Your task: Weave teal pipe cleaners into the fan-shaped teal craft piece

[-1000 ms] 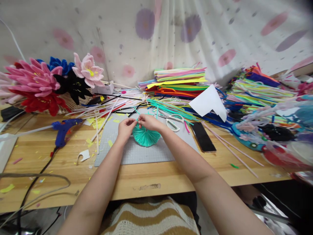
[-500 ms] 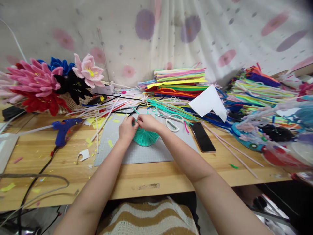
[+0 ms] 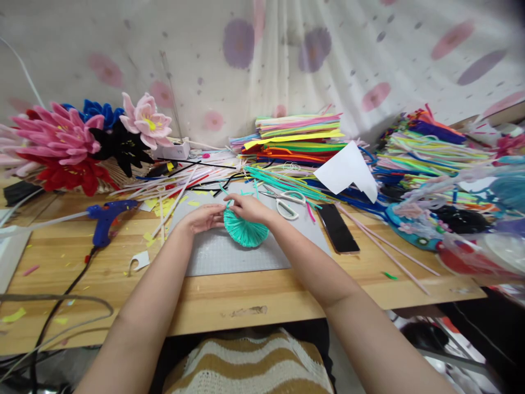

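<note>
A teal fan-shaped piece made of pipe cleaners [image 3: 245, 231] lies on a grey cutting mat [image 3: 229, 254] in the middle of the wooden table [image 3: 254, 298]. My right hand [image 3: 249, 207] pinches the top of the teal piece, fingers closed on it. My left hand [image 3: 202, 218] rests just left of it on the mat, fingers stretched out and loosely together, its tips near the piece's left edge and holding nothing.
White-handled scissors [image 3: 287, 202] and a black phone [image 3: 337, 229] lie right of the mat. A blue glue gun [image 3: 104, 220] sits at left with its cable. Pipe-cleaner flowers [image 3: 82, 148] stand back left; stacks of coloured pipe cleaners [image 3: 301, 137] fill the back and right. White paper [image 3: 348, 169].
My left hand has let go of the top of the teal piece and dropped left onto the mat with fingers out. My right hand keeps its pinch on the piece.
</note>
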